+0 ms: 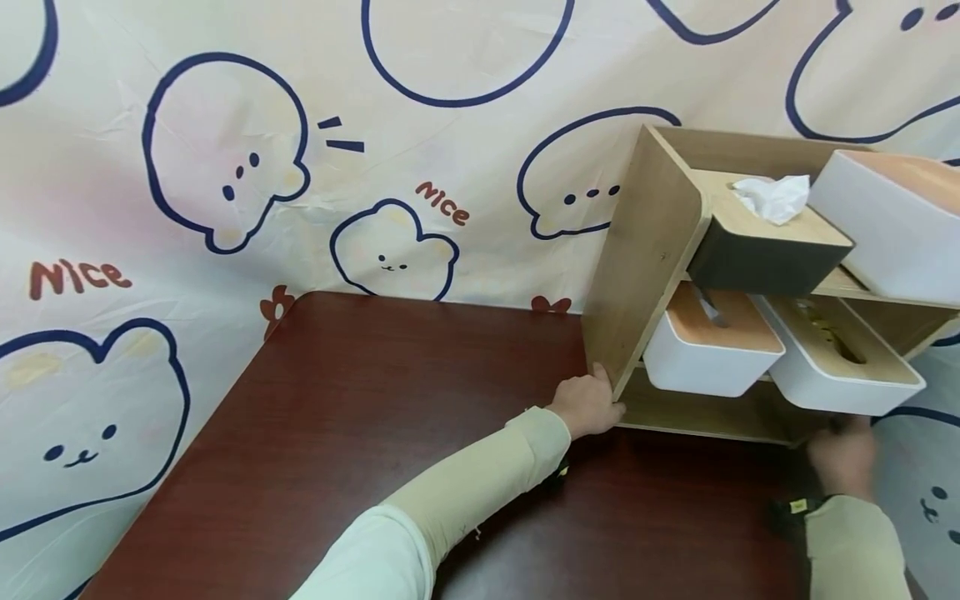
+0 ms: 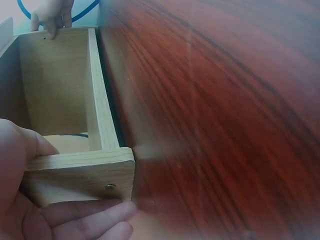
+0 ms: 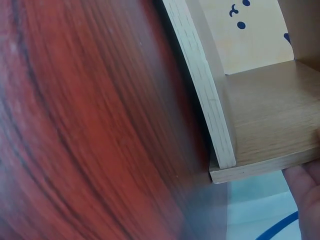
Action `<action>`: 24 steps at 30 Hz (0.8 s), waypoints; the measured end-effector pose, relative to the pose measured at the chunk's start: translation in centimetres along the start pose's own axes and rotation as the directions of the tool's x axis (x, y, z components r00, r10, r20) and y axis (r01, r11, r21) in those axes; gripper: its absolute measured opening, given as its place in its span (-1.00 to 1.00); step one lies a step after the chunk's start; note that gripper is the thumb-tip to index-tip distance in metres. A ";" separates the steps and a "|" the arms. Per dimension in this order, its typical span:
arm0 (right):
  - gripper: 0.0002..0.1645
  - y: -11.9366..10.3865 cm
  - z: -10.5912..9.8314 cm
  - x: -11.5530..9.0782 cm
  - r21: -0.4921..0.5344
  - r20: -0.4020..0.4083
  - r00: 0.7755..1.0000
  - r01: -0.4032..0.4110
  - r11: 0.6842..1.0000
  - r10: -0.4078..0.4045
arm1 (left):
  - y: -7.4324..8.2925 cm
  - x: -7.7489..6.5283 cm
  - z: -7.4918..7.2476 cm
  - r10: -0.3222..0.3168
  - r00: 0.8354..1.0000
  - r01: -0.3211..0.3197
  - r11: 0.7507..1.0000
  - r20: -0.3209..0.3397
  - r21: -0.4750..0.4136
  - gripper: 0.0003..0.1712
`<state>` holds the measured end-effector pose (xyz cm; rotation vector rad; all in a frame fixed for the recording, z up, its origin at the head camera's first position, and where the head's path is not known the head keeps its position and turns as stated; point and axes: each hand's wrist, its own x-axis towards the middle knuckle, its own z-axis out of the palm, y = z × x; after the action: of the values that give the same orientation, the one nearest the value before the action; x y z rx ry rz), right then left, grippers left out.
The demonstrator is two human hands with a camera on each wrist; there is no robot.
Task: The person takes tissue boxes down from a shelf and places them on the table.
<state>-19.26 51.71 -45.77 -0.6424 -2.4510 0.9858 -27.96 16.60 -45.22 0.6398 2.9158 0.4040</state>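
Note:
A light wooden shelf [image 1: 647, 250] stands at the right of the dark red-brown table. My left hand [image 1: 587, 403] grips its left side panel near the bottom. In the left wrist view the left thumb lies inside the panel [image 2: 75, 182] and the fingers outside. My right hand [image 1: 846, 460], blurred in the head view, holds the right side panel low down; part of this hand [image 3: 306, 192] shows at the right wrist view's edge. On the shelf are a dark grey tissue box [image 1: 768, 257] with a white tissue, and several white boxes with wood-coloured lids, one a white box [image 1: 712, 360] below.
The red-brown tabletop [image 1: 420, 375] stretches left of the shelf. Behind and beside it hangs a pale cloth [image 1: 450, 150] printed with blue-outlined cartoon animals. A large white box [image 1: 888, 225] sits on the upper level at the right.

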 end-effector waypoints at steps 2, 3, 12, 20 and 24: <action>-0.33 -0.1 0.5 -0.2 0.006 0.011 1.000 -0.005 1.000 0.004 | -0.5 -0.2 0.1 -0.009 1.000 0.008 1.000 0.007 0.011 -0.02; -0.34 -0.1 0.7 -0.3 0.009 0.013 1.000 -0.004 1.000 0.004 | -0.6 -0.3 0.2 -0.010 1.000 0.010 1.000 0.006 0.016 -0.02; -0.32 -1.0 0.6 -0.8 0.006 -0.013 1.000 0.005 1.000 -0.005 | -1.4 -0.4 -0.2 0.017 1.000 -0.017 0.999 -0.006 0.027 -0.01; -0.48 -1.8 1.0 -1.3 -0.020 -0.026 0.999 0.030 0.999 -0.031 | -2.1 -0.8 -0.7 0.019 1.000 -0.019 1.000 0.006 0.017 -0.01; -0.46 -1.8 1.2 -1.5 -0.030 -0.008 1.000 0.027 0.999 -0.027 | -2.5 -1.1 -0.7 0.021 1.000 -0.021 1.000 -0.002 0.016 0.00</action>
<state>-19.19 49.05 -45.59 -0.6205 -2.4650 0.9362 -28.08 13.77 -45.19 0.6735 2.9199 0.3848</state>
